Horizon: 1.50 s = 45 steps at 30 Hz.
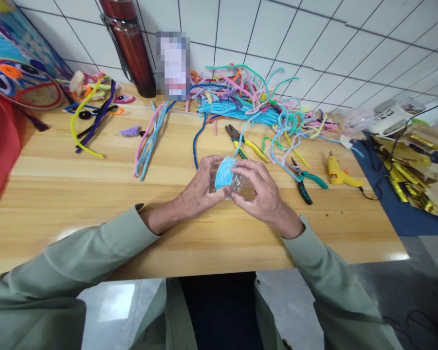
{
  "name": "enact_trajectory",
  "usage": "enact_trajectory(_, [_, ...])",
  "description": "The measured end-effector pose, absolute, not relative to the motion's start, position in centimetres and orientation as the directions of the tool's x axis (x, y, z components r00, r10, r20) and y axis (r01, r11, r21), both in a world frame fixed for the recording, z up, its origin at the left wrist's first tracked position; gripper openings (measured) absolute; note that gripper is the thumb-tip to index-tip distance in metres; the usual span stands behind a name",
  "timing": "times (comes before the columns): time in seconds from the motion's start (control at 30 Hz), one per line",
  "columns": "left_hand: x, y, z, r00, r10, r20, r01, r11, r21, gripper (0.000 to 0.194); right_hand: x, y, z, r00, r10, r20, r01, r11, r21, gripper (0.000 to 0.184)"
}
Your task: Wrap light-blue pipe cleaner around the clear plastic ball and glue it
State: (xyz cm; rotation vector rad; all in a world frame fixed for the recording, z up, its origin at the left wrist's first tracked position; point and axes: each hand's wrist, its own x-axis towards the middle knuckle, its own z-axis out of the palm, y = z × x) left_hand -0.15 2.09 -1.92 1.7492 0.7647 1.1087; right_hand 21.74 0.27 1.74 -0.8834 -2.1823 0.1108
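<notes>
Between both hands, above the table, is a clear plastic container (pixel 237 183) with light blue pipe cleaner (pixel 224 175) wound round its left part. My left hand (pixel 200 189) grips it from the left, the thumb along the lower side of the blue winding. On the right, my right hand (pixel 261 192) curls round the clear part, fingertips against the edge of the winding. Its thumb meets the container's lower side. Just beyond the hands lie yellow-handled pliers (pixel 246 143). Green-handled long-nose pliers (pixel 304 179) rest to the right of my right hand.
A heap of coloured pipe cleaners (pixel 248 104) runs along the tiled wall. A yellow hot glue gun (pixel 341 172) lies at the right, its cord trailing. Pink and blue pipe cleaners (pixel 151 141) lie left of the hands. A red thermos (pixel 131 48) stands at the back.
</notes>
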Motion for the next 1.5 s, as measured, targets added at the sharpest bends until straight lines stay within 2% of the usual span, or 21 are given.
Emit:
enact_trajectory(0.2, [0.0, 1.3, -0.7, 0.364, 0.904, 0.224, -0.044, -0.224, 0.974, 0.046, 21.4, -0.2, 1.6, -0.486, 0.615, 0.621, 0.539, 0.770, -0.340, 0.052])
enact_trajectory(0.27, [0.1, 1.2, -0.5, 0.352, 0.909, 0.224, -0.049, -0.221, 0.974, 0.042, 21.2, -0.3, 1.4, -0.486, 0.609, 0.627, 0.533, 0.775, -0.340, 0.052])
enact_trajectory(0.53, [0.1, 1.2, -0.8, 0.341, 0.900, 0.271, -0.028, -0.278, 0.960, 0.048, 21.2, -0.4, 1.2, -0.480, 0.600, 0.640, 0.535, 0.778, -0.329, 0.054])
enact_trajectory(0.77, [-0.1, 1.0, -1.0, 0.336, 0.902, 0.270, 0.009, -0.290, 0.957, 0.047, 20.9, -0.5, 0.8, -0.425, 0.608, 0.671, 0.533, 0.767, -0.358, 0.082])
enact_trajectory(0.87, [-0.1, 1.0, -1.2, 0.321, 0.902, 0.288, 0.027, -0.312, 0.950, 0.044, 20.9, -0.5, 0.5, -0.419, 0.617, 0.666, 0.542, 0.758, -0.361, 0.088])
enact_trajectory(1.17, [-0.2, 1.1, -0.7, 0.311, 0.915, 0.256, 0.036, -0.281, 0.959, 0.047, 21.2, -0.6, 0.9, -0.464, 0.593, 0.658, 0.537, 0.779, -0.324, 0.083])
enact_trajectory(1.33, [-0.2, 1.1, 0.2, 0.332, 0.929, 0.162, -0.033, -0.160, 0.987, 0.041, 21.1, -0.7, 0.9, -0.505, 0.549, 0.665, 0.516, 0.811, -0.277, 0.083])
enact_trajectory(1.5, [-0.1, 1.0, 0.0, 0.329, 0.923, 0.198, -0.022, -0.202, 0.979, 0.038, 21.2, -0.8, 0.6, -0.499, 0.551, 0.669, 0.513, 0.810, -0.284, 0.088])
